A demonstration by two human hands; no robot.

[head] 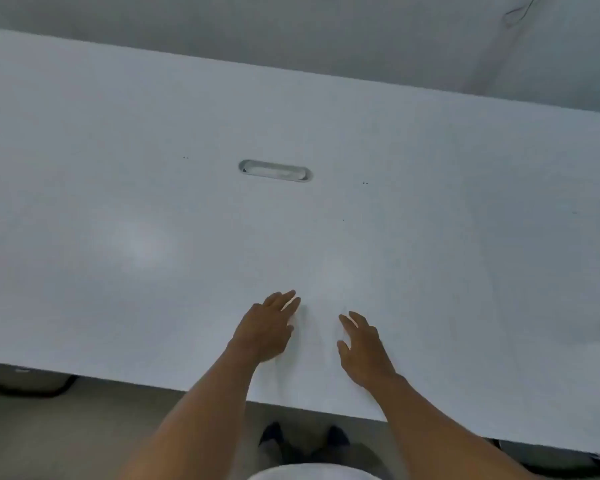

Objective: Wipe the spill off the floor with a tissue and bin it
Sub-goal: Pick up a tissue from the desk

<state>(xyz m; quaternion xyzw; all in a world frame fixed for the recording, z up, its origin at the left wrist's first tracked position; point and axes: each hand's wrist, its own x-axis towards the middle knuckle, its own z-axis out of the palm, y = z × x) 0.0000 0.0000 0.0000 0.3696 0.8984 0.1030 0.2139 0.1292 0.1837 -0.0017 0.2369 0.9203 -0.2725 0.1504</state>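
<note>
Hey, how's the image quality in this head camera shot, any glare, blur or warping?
Head view: a soft patch of glare on the white rectangular tabletop at left; the table's straight edges lean and bow from the wide-angle lens; left hand and right hand slightly soft, with faint shadows; overall dim, greyish, low contrast.

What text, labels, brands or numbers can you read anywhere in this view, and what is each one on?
None: no readable word, label, brand, number or sign in this view.
The white table is blank apart from a few tiny dark specks, not text.
The oval cable slot carries no marking.
Left hand and right hand hold nothing printed.
The dark shoes on the floor show no logo I can make out.
</note>
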